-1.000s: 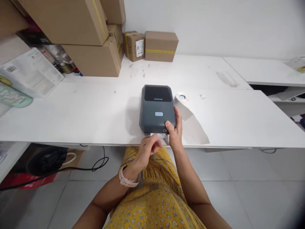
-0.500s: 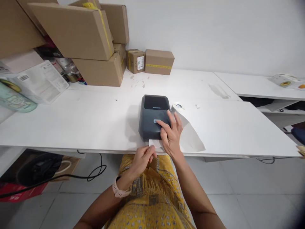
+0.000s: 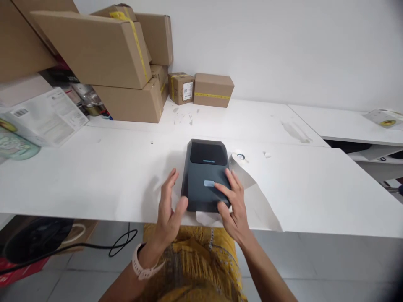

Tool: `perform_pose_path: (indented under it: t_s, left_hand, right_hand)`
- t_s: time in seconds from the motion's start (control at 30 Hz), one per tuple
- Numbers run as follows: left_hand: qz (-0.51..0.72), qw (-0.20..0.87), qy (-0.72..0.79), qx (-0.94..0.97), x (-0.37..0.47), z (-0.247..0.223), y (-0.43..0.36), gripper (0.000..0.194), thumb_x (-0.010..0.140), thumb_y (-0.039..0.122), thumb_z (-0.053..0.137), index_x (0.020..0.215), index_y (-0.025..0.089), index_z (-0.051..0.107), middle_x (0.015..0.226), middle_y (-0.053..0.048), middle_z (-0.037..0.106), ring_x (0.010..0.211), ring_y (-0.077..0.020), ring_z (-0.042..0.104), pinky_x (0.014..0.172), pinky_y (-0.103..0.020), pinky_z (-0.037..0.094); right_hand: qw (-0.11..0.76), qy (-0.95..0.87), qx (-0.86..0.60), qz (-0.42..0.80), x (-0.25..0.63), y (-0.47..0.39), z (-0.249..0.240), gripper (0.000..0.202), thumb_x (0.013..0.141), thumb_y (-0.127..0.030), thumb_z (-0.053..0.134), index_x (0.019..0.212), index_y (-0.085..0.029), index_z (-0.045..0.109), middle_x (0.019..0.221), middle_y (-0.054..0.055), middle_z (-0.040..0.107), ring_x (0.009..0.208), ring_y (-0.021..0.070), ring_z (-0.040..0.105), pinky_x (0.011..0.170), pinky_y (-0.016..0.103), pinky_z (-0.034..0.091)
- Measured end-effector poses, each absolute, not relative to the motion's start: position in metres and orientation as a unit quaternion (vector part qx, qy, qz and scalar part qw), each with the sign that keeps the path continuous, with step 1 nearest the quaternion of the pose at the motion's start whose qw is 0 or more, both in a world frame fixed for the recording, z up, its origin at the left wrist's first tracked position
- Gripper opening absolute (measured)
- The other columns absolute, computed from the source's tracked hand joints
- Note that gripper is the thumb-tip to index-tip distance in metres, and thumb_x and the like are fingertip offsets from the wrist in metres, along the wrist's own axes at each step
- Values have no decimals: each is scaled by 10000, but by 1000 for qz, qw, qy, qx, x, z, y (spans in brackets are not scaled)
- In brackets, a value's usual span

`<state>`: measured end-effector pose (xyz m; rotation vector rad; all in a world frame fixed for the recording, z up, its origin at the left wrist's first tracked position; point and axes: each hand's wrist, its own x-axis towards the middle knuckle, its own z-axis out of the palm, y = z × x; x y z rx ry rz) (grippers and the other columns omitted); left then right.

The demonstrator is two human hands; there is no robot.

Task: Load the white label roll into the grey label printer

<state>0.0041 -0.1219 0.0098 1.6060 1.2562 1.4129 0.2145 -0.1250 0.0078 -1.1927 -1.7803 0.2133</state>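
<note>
Left hand [image 3: 170, 212]: formerly at the paper [image 3: 209, 218], it has let go and risen, fingers spread, to the left side of the printer [image 3: 204, 195]; from where I stand, contact is unclear. Right hand [image 3: 234, 207]: earlier gripping the printer's corner, its index finger now reaches the button's [image 3: 209, 183] right end.

I count two sets of fingers, my left fingers [image 3: 168, 186] and my right fingers [image 3: 224, 191]. I see one dark grey boxy printer [image 3: 206, 173] with one pale blue long button [image 3: 209, 183], one white paper slip [image 3: 206, 217], one round white paper roll [image 3: 235, 159], one pink wrist band [image 3: 137, 268] and two small brown cardboard boxes [image 3: 214, 88] side by side.
</note>
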Motion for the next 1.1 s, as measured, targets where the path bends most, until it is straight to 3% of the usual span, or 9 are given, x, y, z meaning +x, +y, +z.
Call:
perform_pose_path:
  t_s: [0.1, 0.23, 0.37, 0.5, 0.57, 0.77, 0.97, 1.03, 1.1]
  left_hand:
    - [479, 386, 456, 643, 9, 0, -127, 667, 1077, 430, 480, 1687, 361, 218, 1782, -50, 206, 1648, -307, 194, 1326, -510, 248]
    - [496, 307, 409, 702, 13, 1, -122, 578, 1076, 520, 434, 1631, 364, 395, 1760, -19, 280, 1663, -332, 101, 1344, -554, 173]
    - [618, 256, 426, 608, 13, 20, -94, 391, 1074, 467, 445, 1254, 287, 743, 1499, -58, 630, 1495, -321, 471, 1242, -516, 377]
    - [652, 303, 464, 518, 6, 39, -46, 248, 990, 409, 587, 925, 228, 743, 1202, -53, 757, 1228, -266, 657, 1102, -433, 497]
    - [611, 361, 482, 513, 4, 42, -22, 162, 894, 345, 679, 983, 221, 732, 1214, -58, 751, 1216, -268, 659, 1083, -434, 505]
    - [459, 505, 495, 539, 7, 17, 4, 645, 814, 340, 741, 1420, 219, 555, 1543, -138, 566, 1449, -322, 507, 1159, -486, 454]
    - [425, 532, 460, 570, 5, 3, -5, 872, 854, 516, 781, 1587, 287, 368, 1679, -136, 404, 1544, -360, 393, 1172, -483, 454]
    - [419, 539, 450, 576, 4, 6, -6, 896, 836, 519, 800, 1588, 296, 367, 1695, -129, 379, 1551, -374, 379, 1154, -482, 473]
    - [416, 546, 444, 576, 4, 9, -5, 921, 820, 507, 812, 1593, 291, 362, 1695, -131, 379, 1542, -380, 392, 1142, -482, 484]
  right_hand:
    - [560, -616, -514, 208, 216, -135, -17, 566, 1077, -554, 362, 1615, -379, 356, 1739, 63, 332, 1595, 318, 358, 1222, 621, 416]
    - [552, -568, -554, 257, 215, -137, -14, 704, 1038, -704, 264, 1675, -407, 222, 1754, 38, 298, 1623, 344, 289, 1262, 688, 335]
    - [525, -633, -537, 189, 223, -120, 21, 721, 1039, -715, 239, 1683, -392, 208, 1768, 30, 255, 1651, 354, 193, 1302, 693, 244]
    - [523, -681, -494, 141, 226, -86, 55, 725, 1061, -662, 289, 1697, -381, 82, 1780, 49, 203, 1654, 355, 173, 1308, 670, 255]
    - [540, -683, -479, 109, 222, -63, 69, 716, 1074, -624, 308, 1691, -393, 29, 1775, 52, 198, 1656, 352, 165, 1300, 664, 274]
    - [559, -660, -500, 36, 211, 6, 105, 787, 1085, -590, 318, 1662, -383, -177, 1776, 81, 93, 1643, 343, 217, 1259, 619, 341]
    - [472, -682, -557, 52, 229, 55, 112, 863, 1057, -618, 376, 1686, -274, -103, 1618, 151, 488, 1340, 345, 631, 1055, 516, 537]
    - [423, -679, -599, 40, 234, 57, 111, 849, 1042, -606, 411, 1696, -219, 32, 1444, 175, 651, 1157, 353, 716, 953, 520, 564]
    - [348, -663, -663, -1, 237, 45, 110, 755, 1021, -590, 461, 1624, -151, 340, 1196, 190, 762, 1016, 382, 736, 886, 544, 554]
